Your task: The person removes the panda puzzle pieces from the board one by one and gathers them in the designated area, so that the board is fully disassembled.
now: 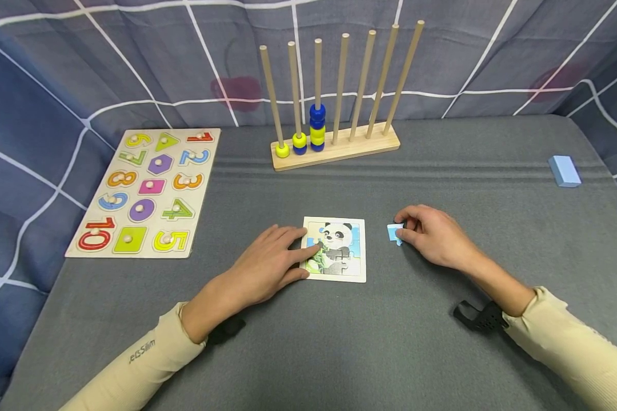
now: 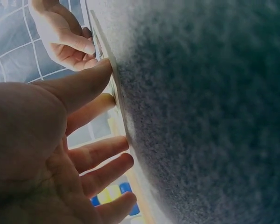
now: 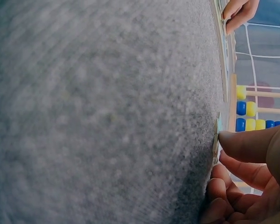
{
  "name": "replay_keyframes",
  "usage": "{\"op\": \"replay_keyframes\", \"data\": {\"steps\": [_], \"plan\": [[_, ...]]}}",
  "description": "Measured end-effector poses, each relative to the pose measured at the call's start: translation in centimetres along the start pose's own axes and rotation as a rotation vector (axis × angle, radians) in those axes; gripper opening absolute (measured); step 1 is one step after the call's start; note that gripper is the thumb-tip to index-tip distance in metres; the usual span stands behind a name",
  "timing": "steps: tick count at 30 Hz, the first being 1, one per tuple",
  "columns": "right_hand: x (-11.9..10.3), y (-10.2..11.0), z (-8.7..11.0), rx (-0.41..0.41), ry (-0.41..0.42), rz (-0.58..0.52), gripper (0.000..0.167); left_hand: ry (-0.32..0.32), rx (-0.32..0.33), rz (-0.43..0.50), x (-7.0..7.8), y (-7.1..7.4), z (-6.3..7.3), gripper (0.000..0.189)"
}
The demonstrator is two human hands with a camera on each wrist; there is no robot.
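Observation:
A square panda jigsaw puzzle (image 1: 351, 264) in a pale frame lies flat on the grey table. My left hand (image 1: 267, 265) rests at its left side; the outstretched index fingertip touches the picture, and the thumb lies on the lower left edge. To the right of the frame, my right hand (image 1: 439, 237) pinches a small light-blue puzzle piece (image 1: 392, 231) between thumb and fingers, close to the tabletop. In the right wrist view that piece (image 3: 218, 128) shows edge-on by the thumb, and the fingertips partly cover it.
A wooden number-and-shape peg board (image 1: 203, 165) lies at the left. Behind the puzzle stands a bead stacker (image 1: 339, 149) with several tall rods and blue and yellow beads on three of them. A light-blue block (image 1: 564, 171) sits far right, and a checked curtain (image 1: 339, 68) backs the table.

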State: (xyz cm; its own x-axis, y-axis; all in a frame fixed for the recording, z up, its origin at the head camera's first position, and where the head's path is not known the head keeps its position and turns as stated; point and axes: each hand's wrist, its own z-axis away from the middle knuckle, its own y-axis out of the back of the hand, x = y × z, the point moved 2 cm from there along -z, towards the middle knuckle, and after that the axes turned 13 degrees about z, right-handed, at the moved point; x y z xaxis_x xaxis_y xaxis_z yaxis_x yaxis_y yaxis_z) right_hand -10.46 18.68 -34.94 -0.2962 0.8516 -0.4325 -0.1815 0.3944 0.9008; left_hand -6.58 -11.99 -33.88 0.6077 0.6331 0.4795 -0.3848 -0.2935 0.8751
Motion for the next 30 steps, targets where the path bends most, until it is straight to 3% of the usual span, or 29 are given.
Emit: {"op": "replay_keyframes", "data": {"steps": [20,30], "plan": [[0.0,0.0,0.0,0.017,0.025,-0.006,0.014,0.021,0.036,0.027,0.1,0.1,-0.1,0.047],[-1.6,-0.1,-0.1,0.053,0.040,-0.021,0.015,0.037,0.029,0.053,0.0,0.0,-0.1,0.043]]}}
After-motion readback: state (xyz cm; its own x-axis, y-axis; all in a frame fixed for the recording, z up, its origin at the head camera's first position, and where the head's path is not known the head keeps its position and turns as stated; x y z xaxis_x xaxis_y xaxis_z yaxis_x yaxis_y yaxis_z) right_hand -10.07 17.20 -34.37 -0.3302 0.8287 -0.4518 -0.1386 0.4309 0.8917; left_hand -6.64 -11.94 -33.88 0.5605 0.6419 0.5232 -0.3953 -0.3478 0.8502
